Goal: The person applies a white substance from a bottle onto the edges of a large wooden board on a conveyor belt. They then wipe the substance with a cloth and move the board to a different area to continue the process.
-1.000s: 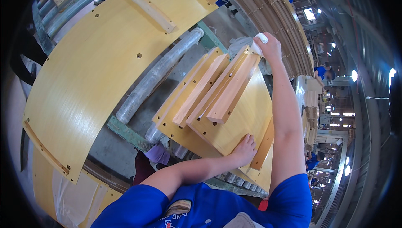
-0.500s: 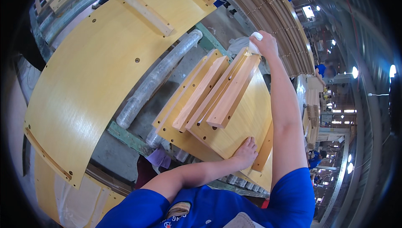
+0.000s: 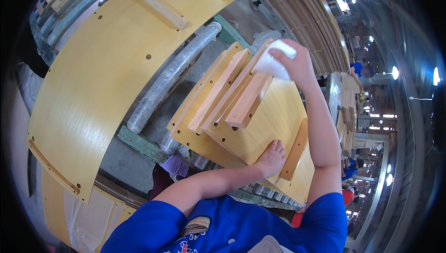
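White cloth (image 3: 274,62), folded and bunched, is pinched in the closed right hand (image 3: 297,65), its free part hanging off to the left of the fingers over the far end of a pale wooden rail (image 3: 251,102); whether it touches the wood I cannot tell. It seems held by a bunched end so that a broad flap lies toward the rail. It looks bright, plain and soft, with slightly blurred edges. Nearer the body than that grip, the left hand (image 3: 272,157) lies open, palm down, on the yellow upper panel (image 3: 251,148), grasping nothing, probably to steady it. Just right of that hand sits a shorter wooden strip (image 3: 295,148). Left of the grip, beyond a plastic-wrapped roller (image 3: 174,78), spreads a large yellow panel (image 3: 107,67); past the grip stand stacked brown sheets (image 3: 297,18).
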Demonstrator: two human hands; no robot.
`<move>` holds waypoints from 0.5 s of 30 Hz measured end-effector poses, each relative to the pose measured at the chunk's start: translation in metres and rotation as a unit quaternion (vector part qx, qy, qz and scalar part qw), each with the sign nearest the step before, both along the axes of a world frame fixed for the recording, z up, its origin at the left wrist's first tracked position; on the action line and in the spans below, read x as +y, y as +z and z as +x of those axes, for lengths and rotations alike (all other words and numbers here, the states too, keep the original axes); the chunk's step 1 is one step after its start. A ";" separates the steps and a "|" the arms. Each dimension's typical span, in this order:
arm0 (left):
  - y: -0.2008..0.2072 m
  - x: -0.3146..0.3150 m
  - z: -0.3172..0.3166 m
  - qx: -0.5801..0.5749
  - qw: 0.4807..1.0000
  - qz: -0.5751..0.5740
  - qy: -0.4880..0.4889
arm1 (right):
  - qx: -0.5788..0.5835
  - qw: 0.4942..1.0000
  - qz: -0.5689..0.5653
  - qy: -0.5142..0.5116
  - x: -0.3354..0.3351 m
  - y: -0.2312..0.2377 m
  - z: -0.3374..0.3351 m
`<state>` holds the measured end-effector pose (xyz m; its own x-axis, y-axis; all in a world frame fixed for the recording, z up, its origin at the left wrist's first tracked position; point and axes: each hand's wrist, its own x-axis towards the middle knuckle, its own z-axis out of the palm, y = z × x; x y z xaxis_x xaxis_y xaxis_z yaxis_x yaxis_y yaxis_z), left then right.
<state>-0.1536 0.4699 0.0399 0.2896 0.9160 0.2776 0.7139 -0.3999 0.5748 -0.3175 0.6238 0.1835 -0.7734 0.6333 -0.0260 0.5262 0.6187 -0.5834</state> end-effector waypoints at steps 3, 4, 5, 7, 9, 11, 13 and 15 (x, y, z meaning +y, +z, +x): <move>-0.001 0.000 0.002 0.002 1.000 0.004 0.005 | -0.057 0.996 -0.046 0.060 -0.047 0.013 0.003; -0.001 -0.001 0.004 0.003 1.000 0.008 0.004 | -0.078 0.992 -0.066 0.077 -0.057 0.015 0.005; -0.001 -0.001 0.005 0.004 1.000 0.011 0.005 | -0.088 0.989 -0.075 0.090 -0.064 0.015 0.005; -0.001 -0.001 0.006 -0.008 1.000 0.015 0.005 | -0.108 0.982 -0.094 0.119 -0.075 0.015 0.004; -0.002 -0.001 0.006 -0.016 1.000 0.017 0.007 | -0.130 0.978 -0.088 0.136 -0.079 0.014 0.002; -0.002 -0.001 0.007 -0.020 1.000 0.015 0.007 | -0.155 0.974 -0.082 0.146 -0.076 0.016 -0.002; -0.002 -0.001 0.006 -0.024 1.000 0.012 0.004 | -0.160 0.974 -0.055 0.148 -0.069 0.016 -0.005; -0.002 0.000 0.005 -0.027 1.000 0.009 0.004 | -0.157 0.977 -0.019 0.141 -0.057 0.016 -0.007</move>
<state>-0.1487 0.4699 0.0381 0.2666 0.9130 0.3086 0.6852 -0.4048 0.6055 -0.3246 0.5669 0.1999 -0.8673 0.3907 -0.3085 0.4947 0.7460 -0.4458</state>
